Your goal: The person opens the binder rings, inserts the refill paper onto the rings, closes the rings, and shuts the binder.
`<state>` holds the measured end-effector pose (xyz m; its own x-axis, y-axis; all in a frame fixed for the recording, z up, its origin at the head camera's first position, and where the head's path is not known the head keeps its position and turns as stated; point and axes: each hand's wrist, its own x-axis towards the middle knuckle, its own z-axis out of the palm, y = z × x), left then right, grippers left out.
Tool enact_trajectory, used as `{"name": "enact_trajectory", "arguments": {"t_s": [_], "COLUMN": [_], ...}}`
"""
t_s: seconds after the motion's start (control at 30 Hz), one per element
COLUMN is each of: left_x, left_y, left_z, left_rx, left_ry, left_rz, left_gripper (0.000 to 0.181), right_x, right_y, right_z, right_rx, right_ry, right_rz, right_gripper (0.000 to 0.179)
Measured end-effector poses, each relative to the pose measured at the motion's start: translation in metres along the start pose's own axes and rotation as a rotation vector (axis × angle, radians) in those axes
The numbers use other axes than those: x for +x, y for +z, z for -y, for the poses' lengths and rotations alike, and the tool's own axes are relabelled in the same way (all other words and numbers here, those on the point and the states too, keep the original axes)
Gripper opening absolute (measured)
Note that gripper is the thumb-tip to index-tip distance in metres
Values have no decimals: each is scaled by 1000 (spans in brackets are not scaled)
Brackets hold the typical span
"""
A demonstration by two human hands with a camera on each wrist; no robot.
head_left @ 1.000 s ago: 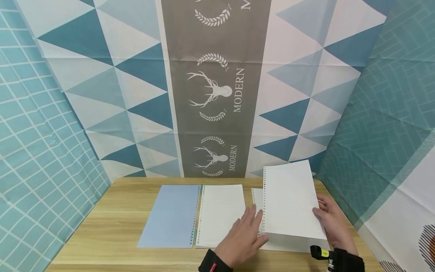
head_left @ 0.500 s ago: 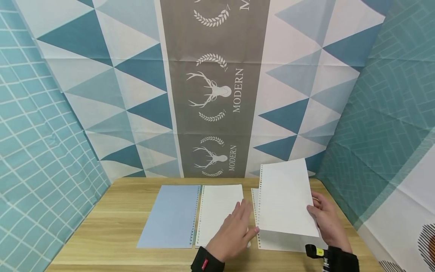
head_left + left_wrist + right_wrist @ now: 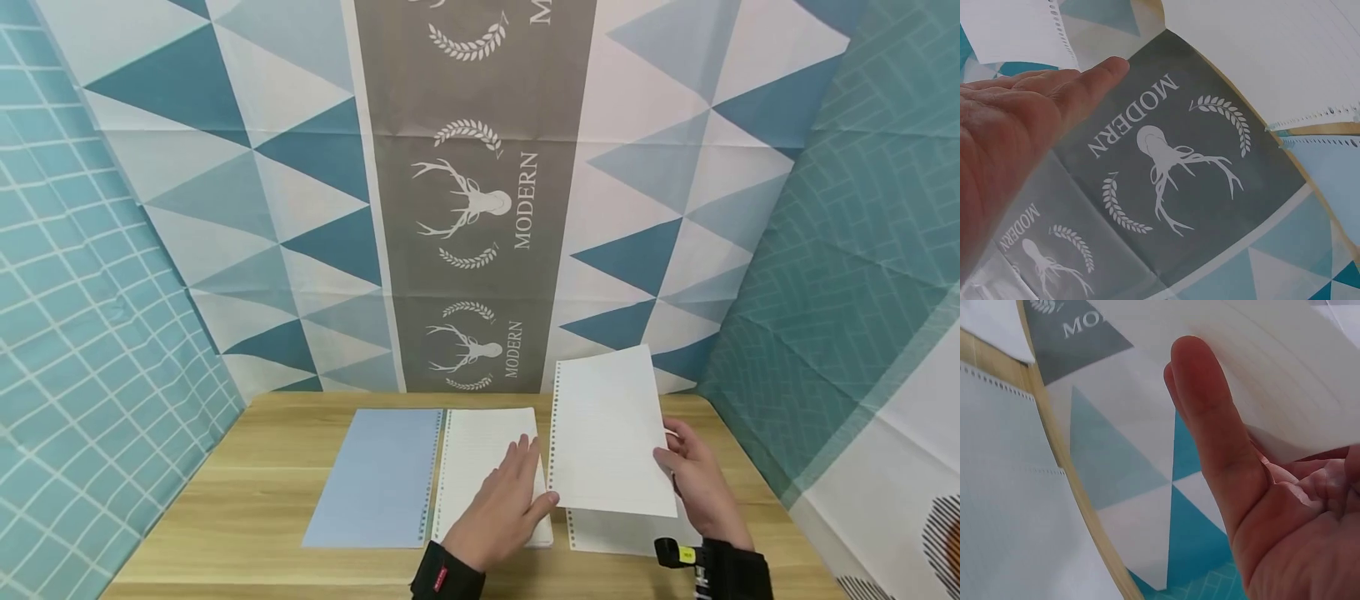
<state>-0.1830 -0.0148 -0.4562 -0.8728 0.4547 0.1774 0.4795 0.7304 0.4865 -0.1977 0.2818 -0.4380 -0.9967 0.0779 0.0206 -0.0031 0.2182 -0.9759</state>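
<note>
My right hand (image 3: 701,479) pinches the right edge of a white loose-leaf sheet (image 3: 606,433), thumb in front and fingers behind. The sheet is raised and tilted, with a row of punched holes down its left side. Below it, another punched white sheet (image 3: 626,531) lies on the table, partly covered in the head view. My left hand (image 3: 498,504) has its fingers extended over a stack of lined loose-leaf paper (image 3: 468,475), its thumb tip near the raised sheet's lower left corner. In the right wrist view the thumb (image 3: 1204,394) lies against the paper.
A light blue punched cover (image 3: 375,479) lies left of the stack, their holed edges side by side. The wooden table (image 3: 247,500) ends at a patterned backdrop (image 3: 472,250). Tile-patterned cloth (image 3: 90,292) hangs on the left, and a teal one (image 3: 840,275) on the right.
My right hand has carried the raised sheet leftward, closer to the paper stack. The left hand has also shifted left, away from the lying sheet and over the stack.
</note>
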Motion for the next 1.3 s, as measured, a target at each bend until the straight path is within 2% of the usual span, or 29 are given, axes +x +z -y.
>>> {"name": "enact_trajectory", "arguments": {"t_s": [0.17, 0.5, 1.03, 1.3], "left_x": [-1, -2, -5, -6], "left_y": [-4, -12, -21, -24], "left_z": [6, 16, 22, 24], "left_rx": [-1, -4, -1, 0], "left_ry": [10, -23, -33, -55], "left_rz": [-15, -20, -59, -82], "left_gripper": [72, 78, 81, 76], "right_x": [0, 1, -2, -4], "right_y": [5, 14, 18, 24], "right_z": [3, 8, 13, 16], "right_rx": [28, 53, 103, 151], "right_ry": [19, 36, 22, 20], "right_rz": [11, 23, 28, 45], "right_gripper": [52, 54, 55, 53]}}
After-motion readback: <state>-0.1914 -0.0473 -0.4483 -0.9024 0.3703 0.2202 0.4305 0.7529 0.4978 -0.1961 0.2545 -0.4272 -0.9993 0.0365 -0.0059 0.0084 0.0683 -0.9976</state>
